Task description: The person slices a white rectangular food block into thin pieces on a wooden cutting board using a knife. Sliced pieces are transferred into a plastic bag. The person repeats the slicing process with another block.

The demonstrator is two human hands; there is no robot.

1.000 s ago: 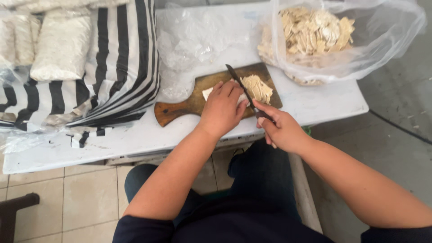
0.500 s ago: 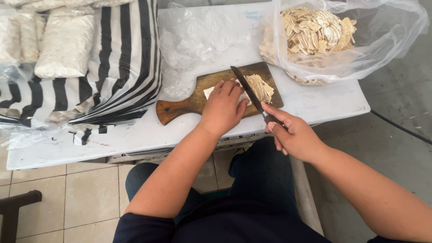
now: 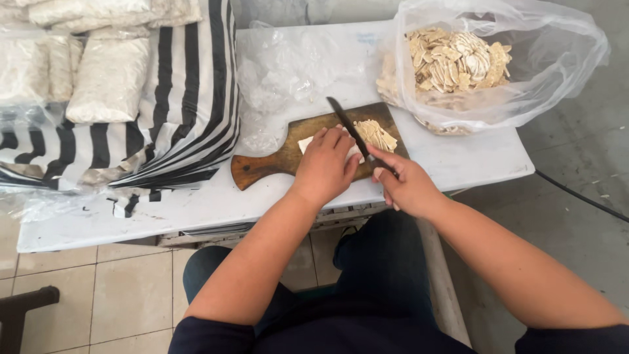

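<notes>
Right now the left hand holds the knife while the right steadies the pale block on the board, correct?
Hands swapped. The head view shows the right hand holding the knife, while the left hand steadies the pale block on the board.

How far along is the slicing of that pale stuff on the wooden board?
Done: a heap of cut strips fills the clear plastic bag, and a small pile of slices lies on the wooden board. In hand: the left hand presses a pale block flat while the right hand holds the knife against it. Left: the uncut part of that block. Whether the packed white bags nearby await cutting cannot be told.
</notes>
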